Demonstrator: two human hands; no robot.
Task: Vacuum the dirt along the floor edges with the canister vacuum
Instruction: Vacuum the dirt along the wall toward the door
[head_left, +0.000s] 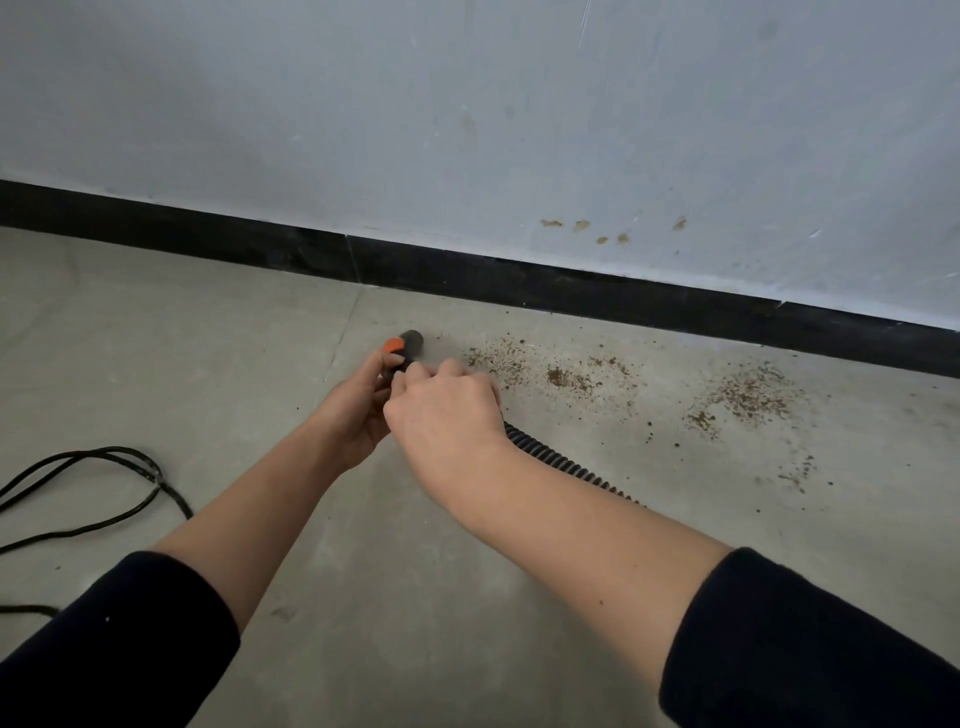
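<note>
Far left: thin black power cord (104, 467) looped loose on the grey concrete floor (208, 338), well apart from the work.

Centre: left hand (358, 410) gripping the dark grey vacuum nozzle with orange collar (408, 345), fingers (387, 358) curled round it just below the collar. Nozzle mouth low over the floor, near the black skirting strip (519, 286) but apart from it. Contact with the floor: cannot tell.

Just right: right hand (447, 410) closed over the tube behind the nozzle, at the joint with the black ribbed hose (561, 460). Hose trailing right and back under the right forearm. Canister itself out of view.

Right of nozzle: brown crumbly dirt (566, 376) scattered on the floor along the skirting. First patch starting just beside the nozzle, second patch farther right, stray specks around both.

Left of nozzle: almost no crumbs visible.

Judgement: early in the task. Nearly all visible dirt yet to be taken, working rightward along the edge.
</note>
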